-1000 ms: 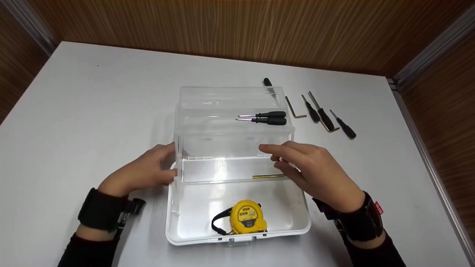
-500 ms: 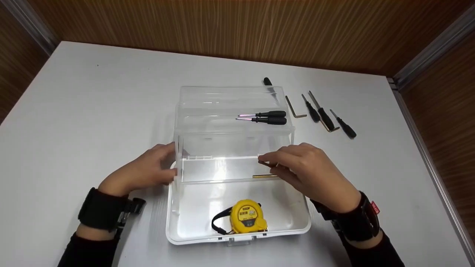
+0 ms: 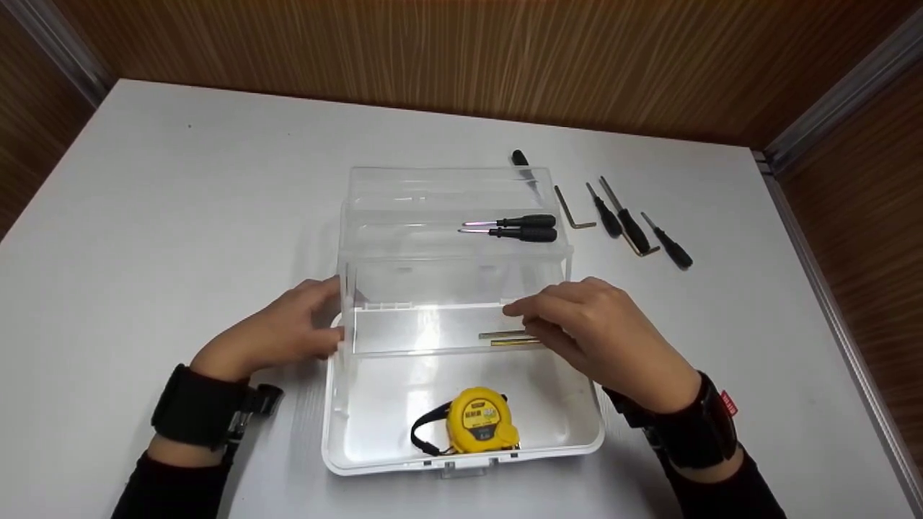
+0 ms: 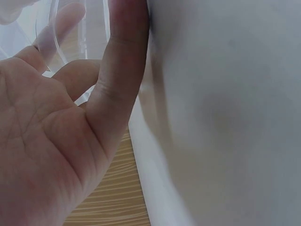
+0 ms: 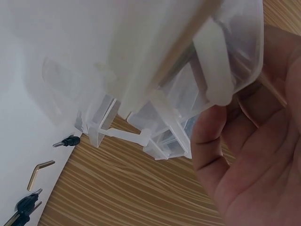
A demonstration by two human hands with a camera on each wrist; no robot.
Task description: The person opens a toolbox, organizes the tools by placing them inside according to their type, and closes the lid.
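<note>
**Second hex key now in the middle tray**

Since half a second ago a grey hex key has appeared in the clear middle tray, lying just above the brass-coloured hex key already there, and the right hand has barely shifted. Its fingers are loosely curled at the tray's right end, fingertips at the rim close to the grey key; whether they still pinch it I cannot tell. The left hand rests against the left side of the transparent toolbox, fingers fairly straight, thumb along the wall. On the table, a yellow tape measure lies in the box's bottom compartment, and two black screwdrivers lie in the upper tray.
</note>
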